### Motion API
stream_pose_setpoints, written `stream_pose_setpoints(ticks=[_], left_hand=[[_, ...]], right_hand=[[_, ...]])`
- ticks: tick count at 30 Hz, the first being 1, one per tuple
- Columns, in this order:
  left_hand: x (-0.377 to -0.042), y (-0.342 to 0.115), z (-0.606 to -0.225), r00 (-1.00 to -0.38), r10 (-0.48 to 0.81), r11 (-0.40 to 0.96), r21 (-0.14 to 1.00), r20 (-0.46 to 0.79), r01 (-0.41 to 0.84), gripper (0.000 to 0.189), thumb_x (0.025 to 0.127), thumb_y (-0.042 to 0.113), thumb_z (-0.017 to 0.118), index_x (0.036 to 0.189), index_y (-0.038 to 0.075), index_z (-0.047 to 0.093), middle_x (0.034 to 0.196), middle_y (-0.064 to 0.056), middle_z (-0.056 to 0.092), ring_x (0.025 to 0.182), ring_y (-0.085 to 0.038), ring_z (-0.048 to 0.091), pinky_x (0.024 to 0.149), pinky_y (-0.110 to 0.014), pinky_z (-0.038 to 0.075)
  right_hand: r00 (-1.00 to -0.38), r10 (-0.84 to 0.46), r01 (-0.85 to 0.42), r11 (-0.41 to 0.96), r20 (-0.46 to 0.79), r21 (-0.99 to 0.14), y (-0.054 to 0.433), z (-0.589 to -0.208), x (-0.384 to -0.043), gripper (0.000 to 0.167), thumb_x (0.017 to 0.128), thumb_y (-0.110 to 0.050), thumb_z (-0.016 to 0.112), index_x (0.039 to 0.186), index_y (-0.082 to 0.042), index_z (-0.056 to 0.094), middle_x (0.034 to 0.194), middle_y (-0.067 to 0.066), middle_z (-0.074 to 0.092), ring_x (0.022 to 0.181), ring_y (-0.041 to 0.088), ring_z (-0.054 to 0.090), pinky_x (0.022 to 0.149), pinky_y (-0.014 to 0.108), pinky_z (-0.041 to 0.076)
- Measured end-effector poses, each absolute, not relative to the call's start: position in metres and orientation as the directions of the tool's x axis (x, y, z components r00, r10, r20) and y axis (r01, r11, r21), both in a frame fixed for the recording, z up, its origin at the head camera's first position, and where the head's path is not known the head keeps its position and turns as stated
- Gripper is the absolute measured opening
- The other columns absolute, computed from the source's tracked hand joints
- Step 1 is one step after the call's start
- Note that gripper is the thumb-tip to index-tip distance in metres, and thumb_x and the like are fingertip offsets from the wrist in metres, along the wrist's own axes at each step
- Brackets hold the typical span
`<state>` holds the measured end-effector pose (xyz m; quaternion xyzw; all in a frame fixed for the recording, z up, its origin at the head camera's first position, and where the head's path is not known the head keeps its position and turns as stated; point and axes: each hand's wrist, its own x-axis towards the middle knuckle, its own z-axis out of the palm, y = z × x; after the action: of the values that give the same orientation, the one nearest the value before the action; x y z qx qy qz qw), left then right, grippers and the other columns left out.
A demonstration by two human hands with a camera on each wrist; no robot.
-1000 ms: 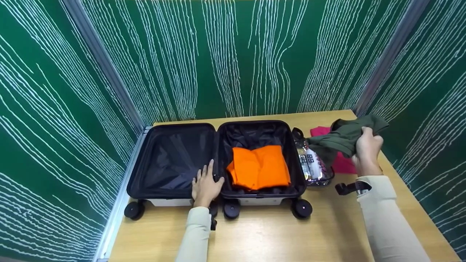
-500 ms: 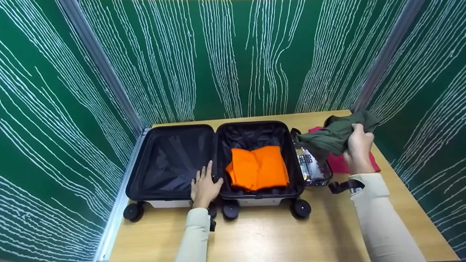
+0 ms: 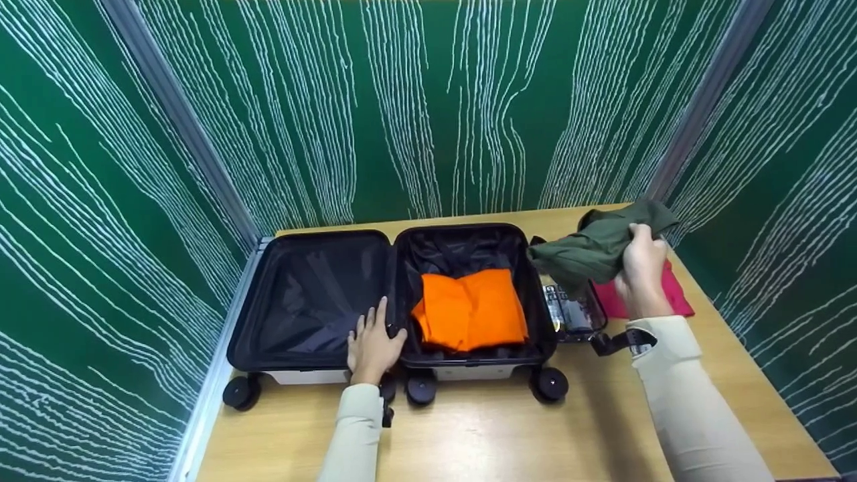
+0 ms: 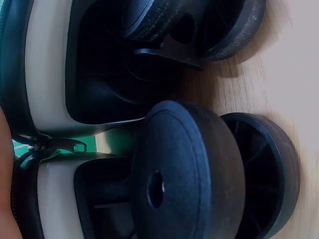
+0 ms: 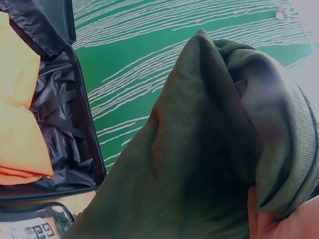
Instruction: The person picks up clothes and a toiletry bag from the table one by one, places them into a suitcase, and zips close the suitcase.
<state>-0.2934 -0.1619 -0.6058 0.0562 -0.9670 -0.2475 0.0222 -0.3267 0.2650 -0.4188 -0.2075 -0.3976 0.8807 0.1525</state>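
My right hand [image 3: 643, 266] grips a dark green garment [image 3: 589, 251], holding it bunched above the clear bag beside the suitcase. In the right wrist view the garment's ribbed edge [image 5: 304, 139] curves over near the fingers. My left hand [image 3: 373, 343] rests with fingers spread on the inner edge of the open suitcase's left half [image 3: 301, 294], close to the middle seam. A folded orange garment [image 3: 472, 311] lies in the right half. The left wrist view shows a zipper pull [image 4: 72, 145] and black wheels [image 4: 169, 174] below that hand.
A clear bag [image 3: 576, 318] with dark trim stands against the suitcase's right side, partly covered by the green garment. Behind my right hand a pink cloth [image 3: 677, 294] lies on the wooden table [image 3: 482, 428]. Green walls [image 3: 428, 107] with white lines enclose the table.
My right hand has carried the green garment leftward, from over the pink cloth toward the suitcase, uncovering more of the pink cloth. My left hand has stayed on the suitcase edge.
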Motion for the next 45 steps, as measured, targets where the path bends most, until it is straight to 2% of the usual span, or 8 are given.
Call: stream_pose_setpoints(ticks=[5,12,19,26,34,45], left_hand=[[-0.295,-0.162,-0.606,-0.994,-0.108,0.872,0.481,0.012,-0.089,0.081,0.094,0.052,0.060,0.164,0.034,0.023,0.165,-0.011,0.038,0.154,-0.040,0.031,0.122,-0.067,0.023],[-0.295,-0.161,-0.606,-0.993,-0.114,0.869,0.486,0.009,-0.095,0.081,0.094,0.050,0.061,0.163,0.033,0.023,0.165,-0.011,0.038,0.154,-0.039,0.031,0.122,-0.066,0.023],[-0.294,-0.162,-0.605,-0.993,-0.114,0.869,0.484,-0.009,-0.104,0.082,0.094,0.050,0.062,0.164,0.034,0.022,0.166,-0.011,0.036,0.155,-0.039,0.029,0.122,-0.066,0.022],[-0.294,-0.163,-0.606,-0.993,-0.121,0.870,0.481,-0.009,-0.111,0.082,0.094,0.050,0.063,0.164,0.034,0.022,0.166,-0.011,0.036,0.155,-0.038,0.029,0.123,-0.065,0.022],[-0.293,-0.163,-0.606,-0.993,-0.121,0.870,0.481,-0.006,-0.109,0.081,0.094,0.050,0.061,0.164,0.034,0.022,0.166,-0.011,0.036,0.155,-0.038,0.029,0.123,-0.065,0.022],[-0.293,-0.164,-0.605,-0.993,-0.122,0.870,0.481,0.004,-0.105,0.081,0.094,0.050,0.061,0.163,0.034,0.023,0.165,-0.011,0.037,0.154,-0.039,0.030,0.122,-0.066,0.022]], right_hand=[[-0.870,0.436,-0.117,-0.636,-0.231,-0.762,0.258,-0.413,-0.327,0.019,0.105,-0.017,0.045,0.121,-0.013,0.036,0.116,0.001,0.048,0.095,0.009,0.061,0.076,0.019,0.057],[-0.881,0.423,-0.120,-0.635,-0.213,-0.763,0.248,-0.408,-0.329,0.018,0.105,-0.016,0.045,0.121,-0.012,0.037,0.114,0.002,0.050,0.089,0.010,0.063,0.075,0.020,0.058],[-0.885,0.432,-0.139,-0.601,-0.174,-0.787,0.238,-0.407,-0.332,0.012,0.104,-0.014,0.047,0.112,-0.007,0.044,0.100,0.003,0.056,0.076,0.010,0.064,0.068,0.021,0.058],[-0.894,0.414,-0.130,-0.603,-0.169,-0.787,0.227,-0.405,-0.334,0.010,0.104,-0.014,0.048,0.111,-0.008,0.045,0.098,0.002,0.056,0.075,0.010,0.062,0.067,0.021,0.057],[-0.878,0.442,-0.106,-0.556,-0.185,-0.824,0.212,-0.404,-0.336,0.007,0.102,-0.013,0.053,0.105,-0.009,0.049,0.088,0.000,0.056,0.068,0.008,0.059,0.063,0.020,0.054],[-0.900,0.397,-0.074,-0.547,-0.181,-0.834,0.196,-0.406,-0.339,0.005,0.102,-0.013,0.050,0.104,-0.008,0.051,0.085,0.000,0.060,0.069,0.009,0.062,0.064,0.021,0.056]])
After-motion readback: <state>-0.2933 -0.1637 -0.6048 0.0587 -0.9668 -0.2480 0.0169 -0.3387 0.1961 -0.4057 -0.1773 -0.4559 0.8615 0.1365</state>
